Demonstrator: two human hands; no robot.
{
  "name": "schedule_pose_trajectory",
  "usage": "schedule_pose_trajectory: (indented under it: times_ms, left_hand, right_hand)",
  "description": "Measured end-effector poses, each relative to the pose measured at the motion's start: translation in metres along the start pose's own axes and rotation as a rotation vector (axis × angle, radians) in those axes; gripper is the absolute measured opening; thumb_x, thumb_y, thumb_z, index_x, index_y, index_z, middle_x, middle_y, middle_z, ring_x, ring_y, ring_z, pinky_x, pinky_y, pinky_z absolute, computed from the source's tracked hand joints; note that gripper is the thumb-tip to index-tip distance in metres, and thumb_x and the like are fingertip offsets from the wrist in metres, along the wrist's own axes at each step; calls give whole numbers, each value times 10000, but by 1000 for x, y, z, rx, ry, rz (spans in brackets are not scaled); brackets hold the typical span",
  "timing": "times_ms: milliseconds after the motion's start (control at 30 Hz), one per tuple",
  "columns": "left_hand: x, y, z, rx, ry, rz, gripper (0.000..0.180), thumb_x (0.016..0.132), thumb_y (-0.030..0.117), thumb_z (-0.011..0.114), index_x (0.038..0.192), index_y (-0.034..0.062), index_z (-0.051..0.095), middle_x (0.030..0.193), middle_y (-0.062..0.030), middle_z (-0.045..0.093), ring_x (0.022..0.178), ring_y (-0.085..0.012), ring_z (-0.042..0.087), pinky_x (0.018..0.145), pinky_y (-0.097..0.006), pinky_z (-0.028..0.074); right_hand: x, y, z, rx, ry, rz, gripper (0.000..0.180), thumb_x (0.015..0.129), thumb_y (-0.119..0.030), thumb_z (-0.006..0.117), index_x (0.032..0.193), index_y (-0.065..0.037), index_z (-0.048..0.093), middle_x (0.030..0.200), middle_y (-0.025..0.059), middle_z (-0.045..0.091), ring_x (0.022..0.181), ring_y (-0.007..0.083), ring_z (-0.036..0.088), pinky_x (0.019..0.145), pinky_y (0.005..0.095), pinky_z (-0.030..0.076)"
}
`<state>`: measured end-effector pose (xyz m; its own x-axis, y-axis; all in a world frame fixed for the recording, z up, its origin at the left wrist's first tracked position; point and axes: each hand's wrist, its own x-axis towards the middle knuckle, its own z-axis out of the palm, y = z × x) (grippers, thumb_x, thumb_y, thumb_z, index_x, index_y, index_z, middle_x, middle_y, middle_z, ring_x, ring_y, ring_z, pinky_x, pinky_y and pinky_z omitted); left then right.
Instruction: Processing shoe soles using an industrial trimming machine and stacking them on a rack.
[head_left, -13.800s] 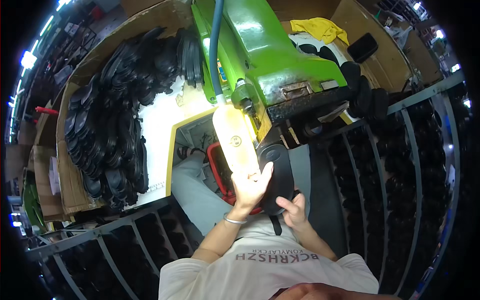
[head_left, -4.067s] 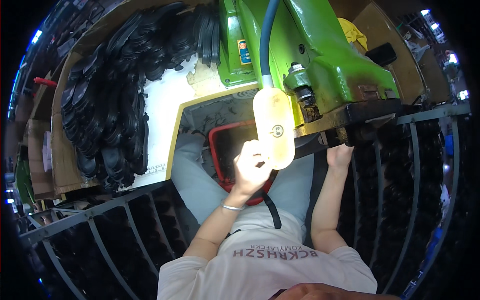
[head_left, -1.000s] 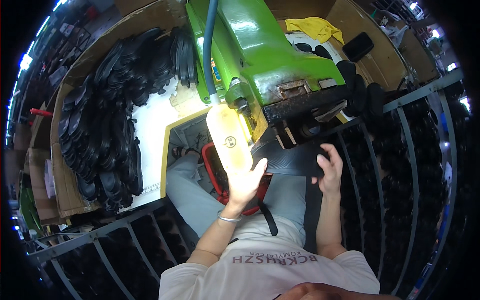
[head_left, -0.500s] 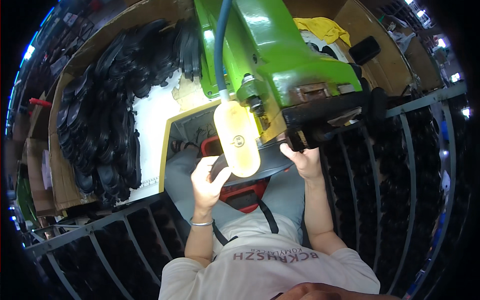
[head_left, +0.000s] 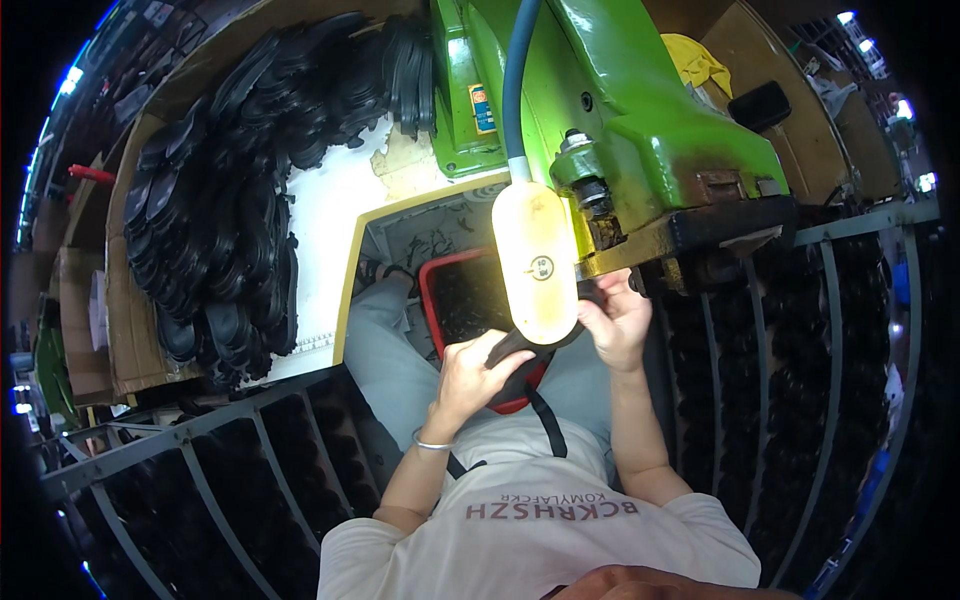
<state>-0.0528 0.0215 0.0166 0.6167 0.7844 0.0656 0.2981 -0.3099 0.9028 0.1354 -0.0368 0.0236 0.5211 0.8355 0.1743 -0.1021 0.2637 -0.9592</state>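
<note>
I hold a black shoe sole (head_left: 508, 348) with both hands under the head of a green machine (head_left: 640, 130). My left hand (head_left: 475, 375) grips the sole's near end. My right hand (head_left: 615, 320) grips its far end, close under the machine's metal head (head_left: 590, 195). A cream oval lamp (head_left: 535, 262) hangs on a blue hose in front and hides the middle of the sole. Below my hands a red basket (head_left: 435, 300) rests on my lap.
A large pile of black soles (head_left: 220, 210) lies on the white bench at the left, with cardboard boxes beside it. Metal racks (head_left: 240, 470) full of black soles stand at lower left and on the right (head_left: 800, 400). A yellow cloth (head_left: 695, 60) lies behind the machine.
Both hands have closed in on the sole and brought it up under the lamp and the machine's head. One second ago my right hand was open and off to the right.
</note>
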Motion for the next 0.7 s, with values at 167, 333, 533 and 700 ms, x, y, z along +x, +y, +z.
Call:
schedule_pose_trajectory:
  times_ms: [167, 333, 533, 700]
  left_hand:
    - [18, 10, -2, -8, 74, 210, 222, 738, 182, 761, 851, 27, 650, 760, -129, 665, 634, -276, 649, 573, -331, 502]
    - [12, 1, 2, -51, 42, 83, 264, 717, 169, 787, 875, -3, 663, 748, -100, 671, 589, -167, 622, 562, -279, 486]
    - [-21, -27, 15, -531, 5, -162, 219, 796, -16, 698, 989, -72, 610, 856, -50, 658, 742, -92, 595, 682, -224, 506]
    - [-26, -32, 45, -352, -41, -127, 272, 790, 34, 724, 1011, -68, 604, 930, -71, 654, 806, -83, 585, 710, -210, 481]
  right_hand:
    - [-2, -14, -21, -59, 113, -96, 469, 805, 2, 665, 1205, 30, 423, 1051, 101, 603, 896, 125, 588, 789, 233, 465]
    - [-2, -9, -15, -94, 101, 11, 364, 792, -6, 681, 1084, -7, 463, 980, 73, 627, 826, 83, 581, 732, 194, 452]
    - [0, 0, 17, -55, 4, 16, 387, 735, 24, 731, 1018, -17, 471, 867, 43, 641, 674, 40, 561, 593, 166, 437]
    - [-5, -12, 0, -385, -32, -35, 367, 734, -52, 759, 1030, -12, 546, 657, -43, 512, 556, 10, 461, 485, 186, 364]
